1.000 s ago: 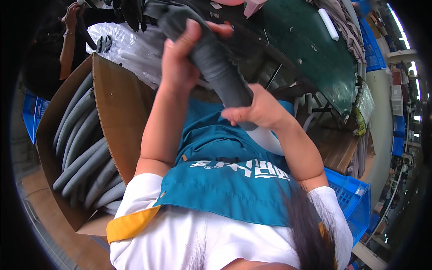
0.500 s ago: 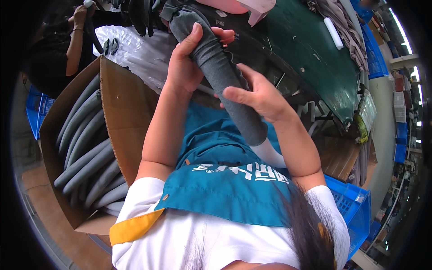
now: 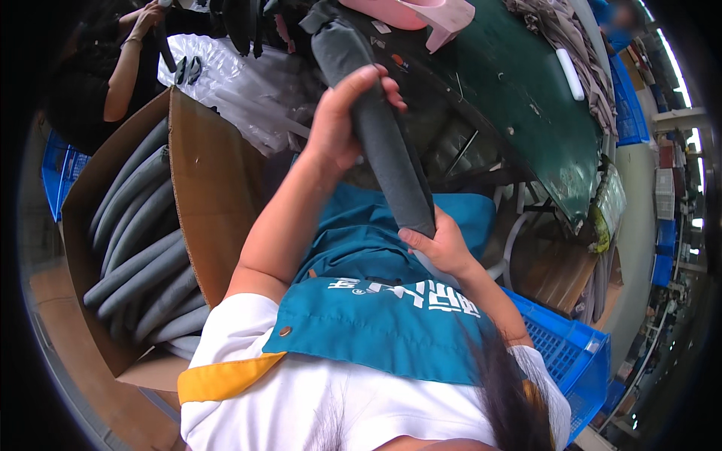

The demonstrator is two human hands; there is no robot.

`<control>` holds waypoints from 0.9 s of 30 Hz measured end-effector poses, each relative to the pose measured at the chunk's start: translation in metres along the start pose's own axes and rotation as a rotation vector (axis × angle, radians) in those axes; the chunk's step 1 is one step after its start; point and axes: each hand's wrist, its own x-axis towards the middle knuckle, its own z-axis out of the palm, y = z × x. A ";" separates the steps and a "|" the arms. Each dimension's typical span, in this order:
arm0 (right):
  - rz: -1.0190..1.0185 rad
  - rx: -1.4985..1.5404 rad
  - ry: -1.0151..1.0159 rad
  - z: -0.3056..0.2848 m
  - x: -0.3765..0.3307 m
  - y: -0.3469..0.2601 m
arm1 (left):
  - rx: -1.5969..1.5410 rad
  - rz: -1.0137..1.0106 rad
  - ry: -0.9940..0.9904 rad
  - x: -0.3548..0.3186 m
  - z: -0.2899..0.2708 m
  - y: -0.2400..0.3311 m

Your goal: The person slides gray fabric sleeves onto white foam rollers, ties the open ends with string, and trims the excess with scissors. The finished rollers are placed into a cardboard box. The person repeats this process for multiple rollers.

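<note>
A long tube in a dark grey fabric sleeve [image 3: 387,154] slants across my front, its far end up and to the left. Bunched cloth gathers at that far end, and the rest of the sleeve lies fairly smooth. My left hand [image 3: 350,113] is wrapped round the upper half, thumb on top. Lower down, my right hand [image 3: 440,244] grips the sleeve's near end between thumb and fingers. Below the right thumb a bit of white tube [image 3: 434,268] shows; my hand hides part of it.
At my left stands an open cardboard box [image 3: 214,180] of grey tubes [image 3: 143,274]. Ahead is a dark green table [image 3: 519,98] with a pink plastic piece [image 3: 451,22] and a white roll [image 3: 570,75]. A blue crate [image 3: 594,361] sits at right. Another person's arm [image 3: 124,79] is far left.
My right hand has moved down the tube to the sleeve's near end. My left hand has shifted up and right. The sleeve's wrinkles are smoother, and less of the white tube shows.
</note>
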 end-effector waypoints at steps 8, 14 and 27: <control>0.103 0.109 0.146 -0.030 0.001 0.003 | 0.179 -0.060 -0.032 -0.046 0.010 -0.031; 0.064 -0.255 -0.146 -0.060 -0.012 -0.011 | 0.050 0.191 -0.312 -0.046 0.008 -0.007; -1.294 -0.784 0.537 -0.058 -0.015 -0.172 | 0.982 0.804 -0.245 -0.031 0.055 -0.005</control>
